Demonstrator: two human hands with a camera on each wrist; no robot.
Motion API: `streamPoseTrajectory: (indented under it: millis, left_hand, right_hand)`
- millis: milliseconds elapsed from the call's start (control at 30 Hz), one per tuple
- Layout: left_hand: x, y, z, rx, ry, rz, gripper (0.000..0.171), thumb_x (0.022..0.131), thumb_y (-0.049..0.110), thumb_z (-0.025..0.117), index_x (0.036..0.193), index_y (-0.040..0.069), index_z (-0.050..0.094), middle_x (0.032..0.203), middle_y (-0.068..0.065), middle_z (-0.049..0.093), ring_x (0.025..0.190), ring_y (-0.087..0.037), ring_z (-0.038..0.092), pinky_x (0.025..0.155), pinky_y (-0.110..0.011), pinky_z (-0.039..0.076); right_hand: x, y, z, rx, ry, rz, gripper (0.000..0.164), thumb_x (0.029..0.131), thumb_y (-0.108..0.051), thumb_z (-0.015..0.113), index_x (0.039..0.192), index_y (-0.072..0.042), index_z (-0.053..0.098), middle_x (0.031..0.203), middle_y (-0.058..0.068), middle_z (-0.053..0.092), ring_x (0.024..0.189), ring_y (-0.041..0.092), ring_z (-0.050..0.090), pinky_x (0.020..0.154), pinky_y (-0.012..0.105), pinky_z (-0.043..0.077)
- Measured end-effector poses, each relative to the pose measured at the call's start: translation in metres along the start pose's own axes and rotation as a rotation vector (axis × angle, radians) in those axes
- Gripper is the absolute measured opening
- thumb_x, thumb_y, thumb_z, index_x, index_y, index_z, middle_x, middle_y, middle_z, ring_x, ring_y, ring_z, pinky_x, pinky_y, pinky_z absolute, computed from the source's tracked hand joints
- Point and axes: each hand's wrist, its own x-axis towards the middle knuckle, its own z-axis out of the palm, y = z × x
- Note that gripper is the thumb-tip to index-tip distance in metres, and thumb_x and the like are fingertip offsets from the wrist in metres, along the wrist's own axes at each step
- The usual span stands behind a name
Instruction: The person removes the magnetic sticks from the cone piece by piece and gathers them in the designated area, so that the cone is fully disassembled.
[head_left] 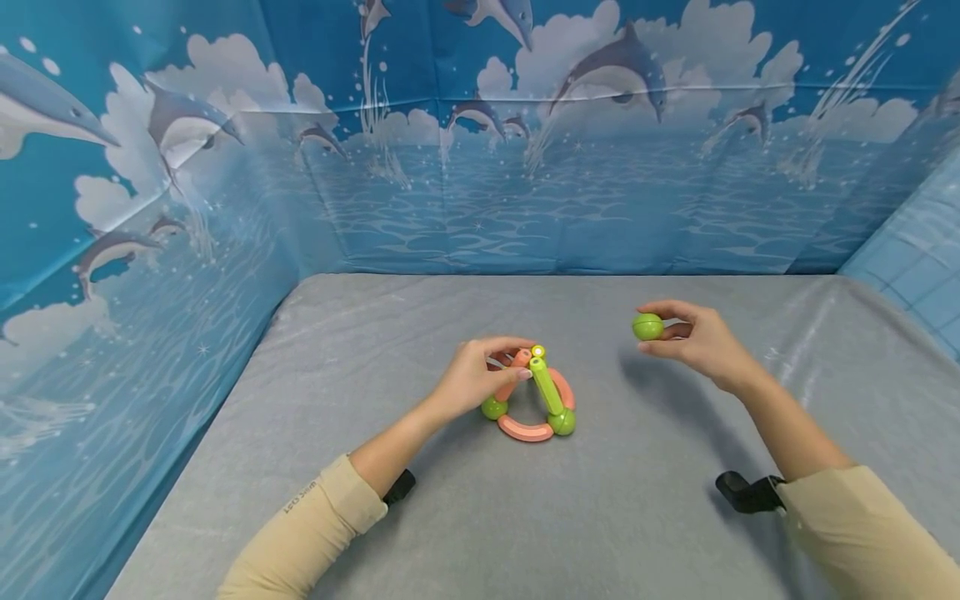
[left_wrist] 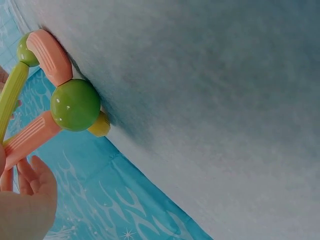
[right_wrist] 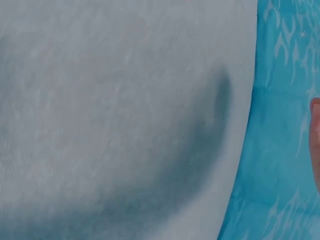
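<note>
A toy frame of rods and balls stands on the grey cloth. Curved salmon rods [head_left: 525,430] and green balls [head_left: 561,422] form its base. A yellow-green rod [head_left: 546,387] and a salmon rod [left_wrist: 33,134] lean up from it, their top ends close together. My left hand [head_left: 480,375] holds the upright rods near the top, thumb in front. A yellow piece [head_left: 537,352] shows just beyond those fingertips. Off to the right, my right hand [head_left: 693,337] pinches a loose green ball [head_left: 647,327] above the cloth. The right wrist view shows only a fingertip [right_wrist: 315,135].
Grey cloth [head_left: 615,508] covers the table. A blue dolphin-print curtain [head_left: 480,200] rises behind it and along the left side. Dark wrist-camera mounts [head_left: 750,493] stick out from both sleeves, low over the cloth.
</note>
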Motion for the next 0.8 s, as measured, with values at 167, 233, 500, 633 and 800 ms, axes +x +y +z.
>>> streamPoseTrajectory:
  millis: [167, 233, 500, 633, 800]
  left_hand:
    - [-0.001, 0.002, -0.001, -0.003, -0.003, -0.007, 0.036, 0.083, 0.011, 0.071, 0.119, 0.012, 0.065, 0.11, -0.001, 0.066, 0.091, -0.01, 0.06, 0.077, -0.023, 0.049]
    - [-0.001, 0.002, -0.002, -0.006, -0.004, -0.007, 0.036, 0.083, 0.011, 0.071, 0.119, 0.012, 0.065, 0.109, -0.001, 0.066, 0.091, -0.011, 0.06, 0.077, -0.023, 0.049]
    - [-0.002, 0.001, -0.001, -0.026, -0.012, -0.032, 0.037, 0.083, 0.013, 0.071, 0.119, 0.013, 0.065, 0.11, -0.001, 0.066, 0.091, -0.015, 0.06, 0.075, -0.027, 0.05]
    - [-0.003, 0.006, -0.001, -0.041, -0.011, -0.042, 0.037, 0.083, 0.009, 0.07, 0.12, 0.009, 0.064, 0.11, -0.006, 0.066, 0.092, -0.021, 0.061, 0.077, -0.033, 0.05]
    - [-0.007, 0.033, -0.008, -0.036, -0.022, -0.045, 0.036, 0.084, 0.002, 0.068, 0.119, 0.0, 0.062, 0.11, -0.014, 0.065, 0.092, -0.027, 0.061, 0.077, -0.036, 0.05]
  right_hand:
    - [0.003, 0.011, -0.005, -0.039, 0.012, 0.05, 0.052, 0.082, -0.019, 0.073, 0.128, -0.004, 0.052, 0.118, 0.006, 0.052, 0.084, 0.007, 0.059, 0.069, 0.023, 0.05]
    - [0.005, 0.014, -0.006, -0.058, 0.016, 0.074, 0.054, 0.082, -0.02, 0.073, 0.128, -0.003, 0.051, 0.12, 0.01, 0.051, 0.083, 0.006, 0.058, 0.069, 0.023, 0.05]
    - [0.012, 0.032, -0.008, -0.151, -0.013, 0.124, 0.055, 0.084, -0.017, 0.071, 0.131, 0.0, 0.049, 0.125, 0.02, 0.048, 0.093, 0.023, 0.056, 0.07, 0.029, 0.05]
    - [0.017, 0.042, -0.008, -0.188, -0.019, 0.14, 0.054, 0.084, -0.011, 0.07, 0.132, 0.001, 0.048, 0.126, 0.023, 0.046, 0.1, 0.035, 0.053, 0.07, 0.028, 0.05]
    - [0.023, 0.051, -0.008, -0.24, -0.02, 0.147, 0.052, 0.084, -0.008, 0.069, 0.13, 0.004, 0.048, 0.123, 0.029, 0.046, 0.103, 0.042, 0.051, 0.073, 0.036, 0.05]
